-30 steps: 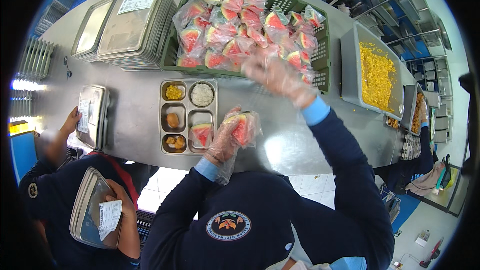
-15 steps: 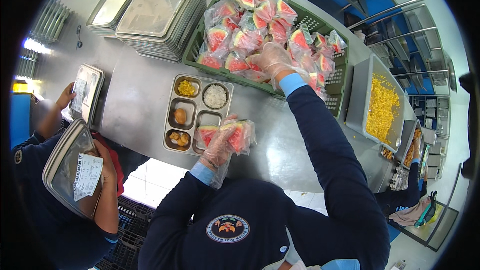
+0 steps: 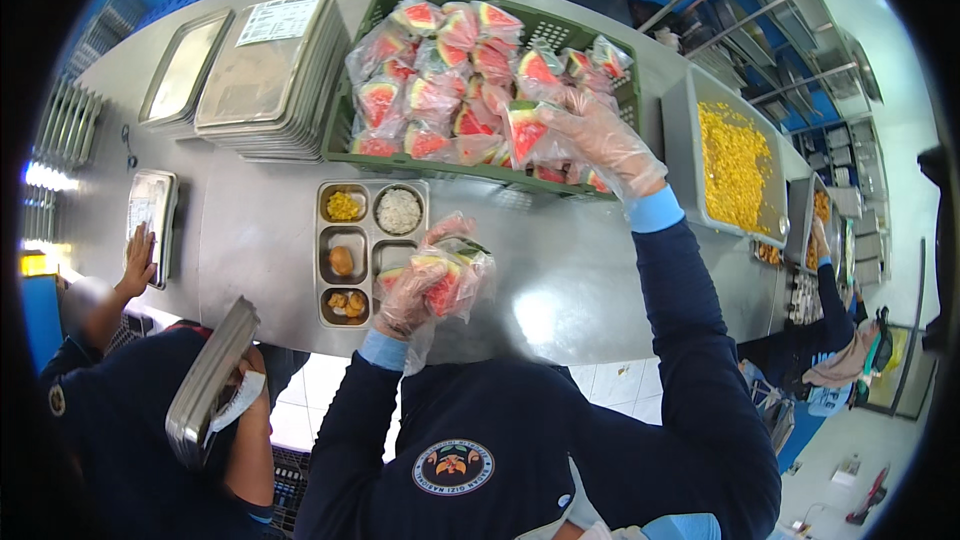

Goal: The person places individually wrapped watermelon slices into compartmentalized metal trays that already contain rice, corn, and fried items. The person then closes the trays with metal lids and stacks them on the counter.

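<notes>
My left hand point(image 3: 405, 302), in a clear plastic glove, is closed round bagged watermelon slices point(image 3: 447, 290). They are beside and partly over the lower right compartment of a metal compartment tray point(image 3: 371, 245). The tray's other compartments hold yellow corn point(image 3: 342, 206), white rice point(image 3: 399, 211), a round brown piece of food point(image 3: 341, 260) and several small browned pieces point(image 3: 348, 303). Over the front of a green crate point(image 3: 460, 172), my gloved right hand point(image 3: 610, 145) grips another bagged watermelon slice point(image 3: 525, 128). Many more bagged slices point(image 3: 428, 98) fill the crate.
Stacked metal lids point(image 3: 265, 90) stand left of the crate. A grey tub of corn point(image 3: 735, 165) is at right. On the left, a co-worker holds lidded trays point(image 3: 212, 380) and rests a hand on another point(image 3: 150, 225). Another person's arm point(image 3: 830, 290) reaches in at far right.
My right hand has come up from among the bagged slices, gripping one, and moved right. My left hand keeps its slices by the tray. The co-worker's held trays have tilted on edge.
</notes>
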Available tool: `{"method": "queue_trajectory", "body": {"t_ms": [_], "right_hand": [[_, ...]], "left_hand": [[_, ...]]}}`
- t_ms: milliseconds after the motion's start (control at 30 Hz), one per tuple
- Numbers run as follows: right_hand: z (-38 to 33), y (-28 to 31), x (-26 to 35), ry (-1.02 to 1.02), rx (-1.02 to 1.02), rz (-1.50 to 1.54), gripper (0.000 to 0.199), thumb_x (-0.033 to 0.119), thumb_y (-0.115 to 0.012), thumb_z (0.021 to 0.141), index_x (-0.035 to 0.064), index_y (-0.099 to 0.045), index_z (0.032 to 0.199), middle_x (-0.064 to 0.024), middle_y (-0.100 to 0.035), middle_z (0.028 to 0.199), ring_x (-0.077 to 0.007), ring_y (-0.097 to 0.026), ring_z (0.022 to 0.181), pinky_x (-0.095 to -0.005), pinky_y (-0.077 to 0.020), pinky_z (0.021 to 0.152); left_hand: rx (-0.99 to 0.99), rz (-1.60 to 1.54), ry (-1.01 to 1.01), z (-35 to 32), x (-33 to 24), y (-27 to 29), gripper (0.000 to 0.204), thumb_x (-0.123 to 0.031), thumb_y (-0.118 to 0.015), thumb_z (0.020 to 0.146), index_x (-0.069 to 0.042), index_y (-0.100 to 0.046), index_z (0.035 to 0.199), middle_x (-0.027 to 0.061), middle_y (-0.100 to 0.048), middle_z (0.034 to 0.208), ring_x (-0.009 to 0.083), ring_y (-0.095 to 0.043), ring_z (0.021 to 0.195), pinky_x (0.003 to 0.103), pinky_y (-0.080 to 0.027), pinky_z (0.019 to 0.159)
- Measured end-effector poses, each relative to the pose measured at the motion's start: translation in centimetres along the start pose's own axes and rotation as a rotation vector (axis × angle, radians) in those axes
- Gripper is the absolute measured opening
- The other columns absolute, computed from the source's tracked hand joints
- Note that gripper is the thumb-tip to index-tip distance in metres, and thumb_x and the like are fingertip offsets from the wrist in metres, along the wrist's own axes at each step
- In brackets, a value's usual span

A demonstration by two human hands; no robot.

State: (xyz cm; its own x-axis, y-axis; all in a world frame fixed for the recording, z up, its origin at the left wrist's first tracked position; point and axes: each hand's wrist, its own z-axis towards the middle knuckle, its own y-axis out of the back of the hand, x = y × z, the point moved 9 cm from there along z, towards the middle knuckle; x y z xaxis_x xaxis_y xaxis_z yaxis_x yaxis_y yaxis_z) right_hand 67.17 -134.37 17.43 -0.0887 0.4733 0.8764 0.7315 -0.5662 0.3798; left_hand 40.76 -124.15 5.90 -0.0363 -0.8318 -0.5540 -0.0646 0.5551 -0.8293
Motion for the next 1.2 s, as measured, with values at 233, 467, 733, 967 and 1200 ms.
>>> {"method": "queue_trajectory", "body": {"t_ms": [233,467,733,967,1200], "right_hand": [[-9.7,-1.5,-1.6,-0.097,0.093,0.213,0.029,0.036,-0.063,0.106,0.0080,-0.065,0.111,0.0039,-0.062,0.087,-0.0053,-0.060,0.071,-0.0248,-0.0505,0.059],[-19.4,-0.7,-4.6,-0.052,0.029,0.505,0.034,0.038,-0.065,0.104,0.0076,-0.065,0.118,-0.0010,-0.064,0.096,-0.0076,-0.062,0.087,-0.0264,-0.0537,0.074],[-32.6,6.0,-13.1,0.222,-0.351,0.667,0.030,0.018,-0.072,0.098,0.0070,-0.065,0.125,-0.0020,-0.063,0.110,-0.0110,-0.057,0.105,-0.0294,-0.0481,0.095],[-50.0,7.7,-23.0,0.228,-0.618,0.462,0.026,0.024,-0.067,0.103,0.0063,-0.063,0.122,-0.0007,-0.062,0.105,-0.0126,-0.059,0.104,-0.0298,-0.0503,0.095],[-69.9,8.6,-31.9,-0.012,-0.678,0.655,0.060,0.046,-0.072,0.098,-0.0016,-0.055,0.130,-0.0073,-0.061,0.112,-0.0165,-0.060,0.107,-0.0307,-0.0543,0.092]], "left_hand": [[0.242,0.162,0.092,3.2,-0.9,-6.7,0.120,-0.057,-0.087,0.070,0.000,-0.033,0.160,0.0179,-0.041,0.160,0.0276,-0.054,0.136,0.042,-0.045,0.114],[0.361,0.190,0.247,3.8,5.5,-12.7,0.126,-0.056,-0.090,0.066,0.004,-0.031,0.160,0.0162,-0.056,0.141,0.0274,-0.061,0.125,0.043,-0.052,0.107],[0.350,-0.014,0.426,-0.5,14.8,-18.7,0.117,-0.055,-0.081,0.082,0.005,-0.020,0.162,0.0182,-0.065,0.120,0.0300,-0.068,0.104,0.043,-0.058,0.089],[0.544,0.202,0.524,-3.5,30.4,-31.4,0.123,-0.060,-0.080,0.076,0.005,-0.021,0.162,0.0193,-0.066,0.126,0.0297,-0.071,0.099,0.040,-0.061,0.085],[0.836,0.493,0.883,-9.5,48.0,-39.1,0.125,-0.060,-0.083,0.071,0.007,-0.027,0.161,0.0164,-0.052,0.151,0.0234,-0.059,0.130,0.037,-0.047,0.110]]}}
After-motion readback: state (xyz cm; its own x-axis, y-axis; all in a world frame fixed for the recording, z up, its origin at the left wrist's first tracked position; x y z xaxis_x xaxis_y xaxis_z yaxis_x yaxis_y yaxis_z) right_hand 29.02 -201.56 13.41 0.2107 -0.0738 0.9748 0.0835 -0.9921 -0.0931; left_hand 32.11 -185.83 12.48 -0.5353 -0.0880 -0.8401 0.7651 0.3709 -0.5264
